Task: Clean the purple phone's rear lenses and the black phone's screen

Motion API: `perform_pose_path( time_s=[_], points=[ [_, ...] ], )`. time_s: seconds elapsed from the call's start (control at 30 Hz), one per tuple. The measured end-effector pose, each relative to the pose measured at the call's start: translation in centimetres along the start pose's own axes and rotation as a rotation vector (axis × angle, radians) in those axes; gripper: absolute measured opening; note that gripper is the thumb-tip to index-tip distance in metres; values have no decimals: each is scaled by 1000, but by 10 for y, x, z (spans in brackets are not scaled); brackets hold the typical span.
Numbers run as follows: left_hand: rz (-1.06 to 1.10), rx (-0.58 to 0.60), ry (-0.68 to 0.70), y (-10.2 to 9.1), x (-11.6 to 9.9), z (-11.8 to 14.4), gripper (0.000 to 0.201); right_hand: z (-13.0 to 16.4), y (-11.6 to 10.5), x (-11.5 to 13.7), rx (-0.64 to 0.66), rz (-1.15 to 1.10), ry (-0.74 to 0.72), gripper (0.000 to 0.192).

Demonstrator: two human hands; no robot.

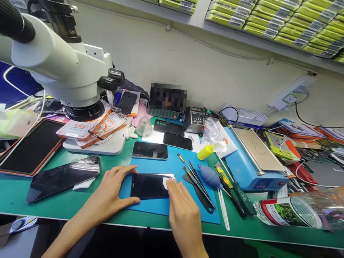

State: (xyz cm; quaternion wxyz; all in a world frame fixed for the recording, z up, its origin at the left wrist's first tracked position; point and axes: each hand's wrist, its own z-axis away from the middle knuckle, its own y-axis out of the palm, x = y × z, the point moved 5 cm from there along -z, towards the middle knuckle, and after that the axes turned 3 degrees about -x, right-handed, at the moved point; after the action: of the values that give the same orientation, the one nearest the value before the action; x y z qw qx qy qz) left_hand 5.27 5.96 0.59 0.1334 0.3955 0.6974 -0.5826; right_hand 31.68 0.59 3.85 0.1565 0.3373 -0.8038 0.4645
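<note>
A black smartphone [149, 186] lies flat, screen up, on the blue mat [175, 161] in front of me. My left hand [115, 190] is at its left end, thumb and fingers spread around the corners. At the opposite end, my right hand [182, 205] presses a small white tissue [166, 181] against the screen; the fingers are together over it. Just behind this phone lies another phone with a light frame [150, 150]. Right of my right hand are several thin brushes and tools [196, 182], a black spudger [202, 199] and a blue air blower [209, 175].
A white microscope [60, 64] overhangs the left side, above boxed screens [82, 130]. Larger dark screens [63, 178] lie at left. To the right stand a blue heating plate machine [252, 167] and a plastic bottle on its side [293, 212]. Green boxes [273, 17] fill the shelf above.
</note>
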Motion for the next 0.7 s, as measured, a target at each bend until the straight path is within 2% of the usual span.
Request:
perform_pose_path(
  time_s=[0.1,0.2,0.27,0.33,0.43,0.6,0.67,0.7],
  points=[
    [50,5,18,-5,-5,1,73,3,-26,-21,-144,-135,250,32],
    [129,-37,9,-16,-14,5,69,16,-51,-42,-318,-290,527,39],
    [208,-79,-34,-22,-23,8,55,23,-54,-46,-313,-428,654,41],
    [321,-62,-90,-21,-36,9,44,26,-46,-40,-230,-568,733,41],
    [532,122,-184,-2,-62,7,45,27,-32,-22,-115,-738,777,41],
    [887,524,-322,50,-95,8,52,28,-23,7,43,-849,733,42],
    [982,598,-344,62,-97,9,46,26,-27,16,108,-807,675,39],
    [1009,597,-357,65,-95,9,42,24,-31,20,145,-768,635,36]
  ],
)
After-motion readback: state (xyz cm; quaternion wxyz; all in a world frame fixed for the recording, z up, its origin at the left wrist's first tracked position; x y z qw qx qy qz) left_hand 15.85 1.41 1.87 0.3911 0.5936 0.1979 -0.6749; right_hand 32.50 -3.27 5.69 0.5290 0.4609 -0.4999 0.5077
